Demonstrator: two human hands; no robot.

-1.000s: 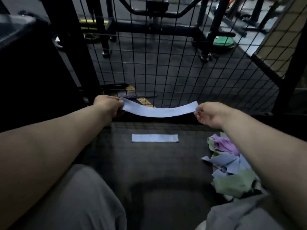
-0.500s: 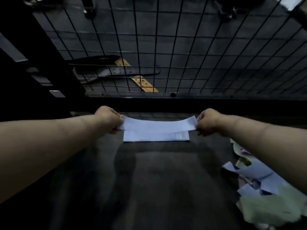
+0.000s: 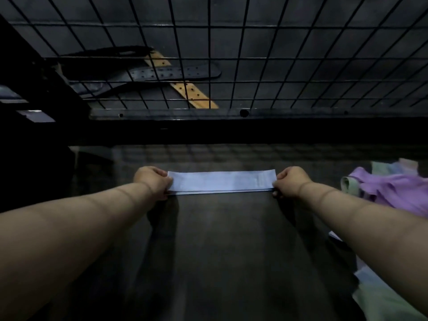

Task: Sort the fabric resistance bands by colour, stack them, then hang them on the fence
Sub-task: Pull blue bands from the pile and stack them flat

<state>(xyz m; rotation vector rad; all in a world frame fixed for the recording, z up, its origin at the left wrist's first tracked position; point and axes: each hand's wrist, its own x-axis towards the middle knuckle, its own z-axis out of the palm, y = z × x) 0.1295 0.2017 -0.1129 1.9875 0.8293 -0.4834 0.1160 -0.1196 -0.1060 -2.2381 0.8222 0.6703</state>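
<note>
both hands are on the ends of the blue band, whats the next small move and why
Probably release both ends, then reach the right hand toward the mixed pile at the right, where other colours lie unsorted. The blue band lies flat on the mat, squared over a lower band.

Pretty dim shot. Left hand gripped one end of the pale blue band and right hand pinched the other. The band lay flat on the dark mat, with a second edge peeking out underneath. Wire fence was up at 12 o'clock, leather belts behind it at 11. Heap of purple and green bands sat at 3.
</note>
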